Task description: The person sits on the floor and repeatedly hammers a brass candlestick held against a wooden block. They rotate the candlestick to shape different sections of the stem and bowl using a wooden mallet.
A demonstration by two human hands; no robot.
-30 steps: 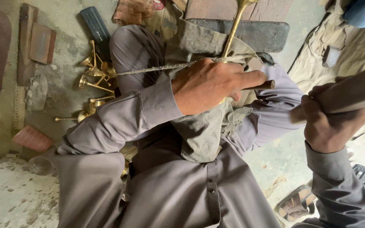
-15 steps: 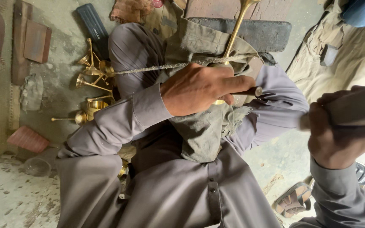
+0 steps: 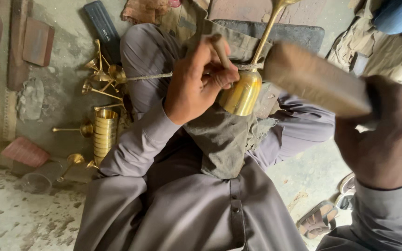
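Though partly hidden, shiny brass cup [image 3: 241, 95]

Left hand [image 3: 198, 81] pinched shut; right hand [image 3: 387, 135] in fisted grip.

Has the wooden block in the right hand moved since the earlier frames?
Yes. The wooden block in the right hand has swung left, toward the brass cup on the lap; its end now sits beside the cup's long stem.

I wear a loose grey-lilac tunic with long buttoned-cuff sleeves reaching my left hand [image 3: 196, 83] and right hand [image 3: 387, 139], small dark buttons down its front placket, matching trousers, bare fingers without rings
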